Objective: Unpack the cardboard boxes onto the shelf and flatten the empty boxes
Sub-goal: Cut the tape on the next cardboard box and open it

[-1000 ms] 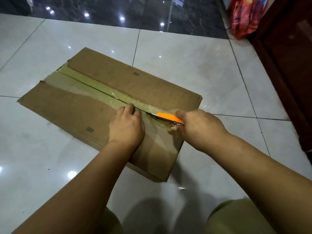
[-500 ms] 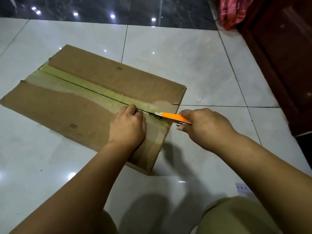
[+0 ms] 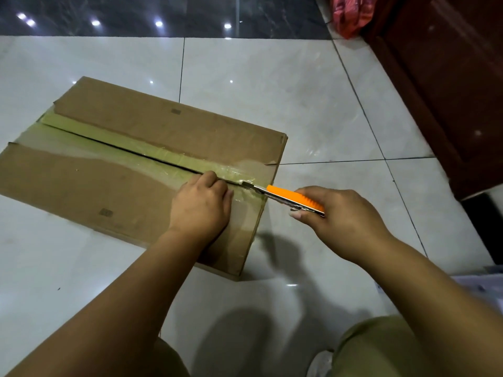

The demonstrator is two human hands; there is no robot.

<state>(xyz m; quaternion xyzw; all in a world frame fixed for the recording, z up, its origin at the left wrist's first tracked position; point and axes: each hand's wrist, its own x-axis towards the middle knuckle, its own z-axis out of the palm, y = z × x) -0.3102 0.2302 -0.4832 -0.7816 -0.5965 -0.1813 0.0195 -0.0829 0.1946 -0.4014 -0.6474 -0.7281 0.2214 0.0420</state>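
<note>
A brown cardboard box [image 3: 114, 183] lies low on the white tiled floor, its two top flaps joined by a strip of clear yellowish tape. A dark slit runs along most of the seam. My left hand [image 3: 201, 205] rests on the near flap with its fingers curled, knuckles at the seam. My right hand [image 3: 343, 221] grips an orange utility knife [image 3: 294, 198] just past the box's right edge. The knife's metal blade tip lies in the seam close to my left fingers.
A dark red wooden cabinet [image 3: 449, 85] stands along the right side. A red plastic bag [image 3: 351, 14] sits at the top right by a band of black glossy tiles [image 3: 163, 14]. My knees in olive trousers [image 3: 381, 349] are at the bottom.
My right hand has drawn the knife toward me along the seam to the box's right edge. The slit in the tape is longer. My left hand has stayed on the flap.
</note>
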